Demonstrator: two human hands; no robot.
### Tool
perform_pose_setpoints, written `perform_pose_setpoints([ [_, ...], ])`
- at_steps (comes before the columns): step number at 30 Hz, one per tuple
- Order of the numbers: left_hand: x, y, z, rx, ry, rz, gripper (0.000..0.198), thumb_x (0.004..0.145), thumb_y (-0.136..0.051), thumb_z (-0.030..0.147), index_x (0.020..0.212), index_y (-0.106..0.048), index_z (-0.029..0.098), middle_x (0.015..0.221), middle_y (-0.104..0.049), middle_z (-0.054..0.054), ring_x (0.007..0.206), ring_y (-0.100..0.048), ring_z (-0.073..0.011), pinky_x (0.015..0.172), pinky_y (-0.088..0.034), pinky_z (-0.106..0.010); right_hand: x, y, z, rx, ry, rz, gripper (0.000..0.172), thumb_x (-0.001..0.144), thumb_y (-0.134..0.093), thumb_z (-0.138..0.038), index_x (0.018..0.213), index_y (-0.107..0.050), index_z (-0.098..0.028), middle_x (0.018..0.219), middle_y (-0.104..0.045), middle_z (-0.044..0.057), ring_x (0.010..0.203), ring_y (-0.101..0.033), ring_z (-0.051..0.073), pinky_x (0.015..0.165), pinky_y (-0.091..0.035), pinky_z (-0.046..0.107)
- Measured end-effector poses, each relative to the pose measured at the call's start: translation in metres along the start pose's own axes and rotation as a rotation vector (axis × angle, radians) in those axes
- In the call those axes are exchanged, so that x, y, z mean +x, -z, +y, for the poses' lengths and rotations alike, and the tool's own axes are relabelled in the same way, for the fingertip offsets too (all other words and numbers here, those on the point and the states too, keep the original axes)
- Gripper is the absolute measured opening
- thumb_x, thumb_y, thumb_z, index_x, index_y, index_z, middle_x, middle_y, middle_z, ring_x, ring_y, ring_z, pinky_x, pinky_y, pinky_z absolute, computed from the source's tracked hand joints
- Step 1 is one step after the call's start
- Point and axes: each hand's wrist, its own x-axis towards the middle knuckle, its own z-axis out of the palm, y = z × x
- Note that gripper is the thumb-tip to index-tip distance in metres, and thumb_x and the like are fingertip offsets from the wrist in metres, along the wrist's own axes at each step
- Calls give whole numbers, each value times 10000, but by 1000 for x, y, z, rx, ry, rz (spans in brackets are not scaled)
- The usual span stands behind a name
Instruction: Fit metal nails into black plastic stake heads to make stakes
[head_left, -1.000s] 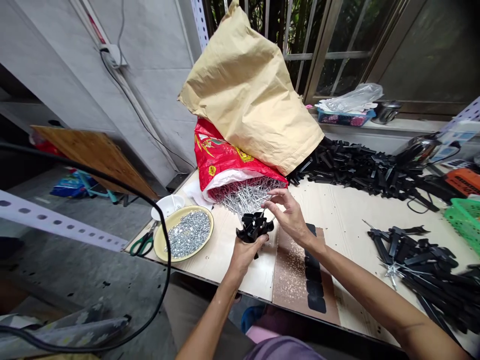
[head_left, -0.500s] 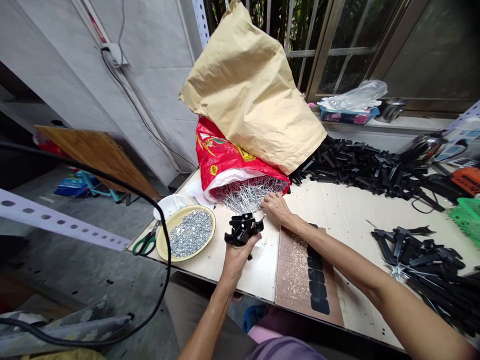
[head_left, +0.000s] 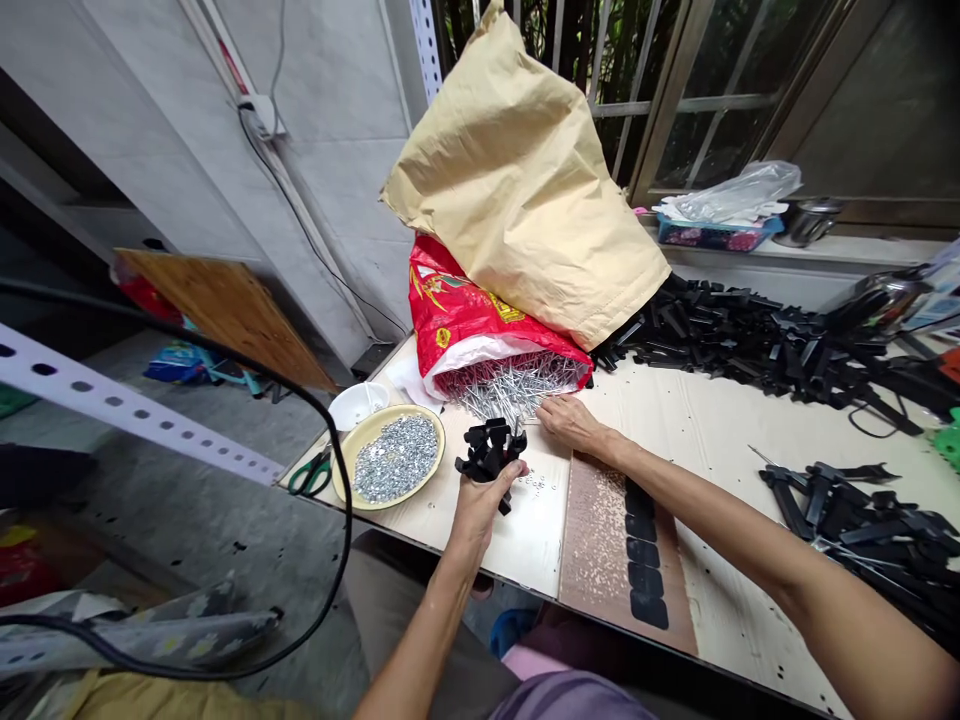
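My left hand [head_left: 480, 500] is closed round a cluster of black plastic parts [head_left: 491, 452], held just above the table near its front edge. My right hand [head_left: 568, 421] reaches forward and rests palm down at the edge of a pile of long silver nails [head_left: 510, 390]. Its fingers are bent onto the nails; whether they pinch one is hidden. The nails spill from a red bag [head_left: 469, 320] lying under a large brown paper sack [head_left: 525, 180].
A yellow dish of small silver screws [head_left: 394, 458] sits left of my left hand, with a white bowl [head_left: 358, 404] and green-handled scissors [head_left: 311, 474] beside it. Black plastic strips are heaped at the back [head_left: 750, 335] and right [head_left: 862, 510]. A brown pad [head_left: 607, 530] lies on the table [head_left: 675, 420].
My right hand left the black parts and went forward to the nail pile, where it now lies. My left hand kept its hold on the black parts. The camera shifted slightly left.
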Motion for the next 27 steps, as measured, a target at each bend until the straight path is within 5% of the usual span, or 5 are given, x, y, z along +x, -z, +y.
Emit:
perform_pose_setpoints([
  [3,2,2,0,145,-57,79,360,619,-762,337,913,-718,134,944,-724,-99,926,-649,-228,851,-463,-309,-14,13,9,-9,-15,-16,208,871,-426,-93,984,-589,-155,877,-592,81,770,-502,186,693,-321,310],
  [8,5,1,3,243,-55,128,409,596,-770,356,924,-706,122,870,-729,-87,891,-650,-240,797,-477,-311,-29,59,27,233,-176,14,533,803,-430,-42,1274,-476,-288,842,-582,18,663,-498,134,628,-341,261],
  [15,3,-13,4,-59,116,-199,321,623,-765,345,836,-713,111,810,-724,-108,760,-676,-219,796,-495,-354,-5,131,-4,1225,-293,528,494,828,-525,-245,1291,-355,-222,731,-556,-33,611,-530,109,576,-441,244],
  [22,0,-22,7,154,-27,-174,351,626,-763,301,945,-712,162,950,-722,-84,906,-653,-231,853,-470,-332,6,131,-39,1221,-270,604,243,833,-591,-261,1065,-529,-222,914,-611,10,810,-599,132,736,-480,285],
  [27,2,-18,4,213,-46,-147,334,636,-749,307,932,-711,157,916,-724,-82,876,-648,-236,809,-476,-323,2,122,-35,1310,-172,493,161,871,-548,-271,1018,-572,-211,907,-620,6,818,-626,121,759,-494,290],
])
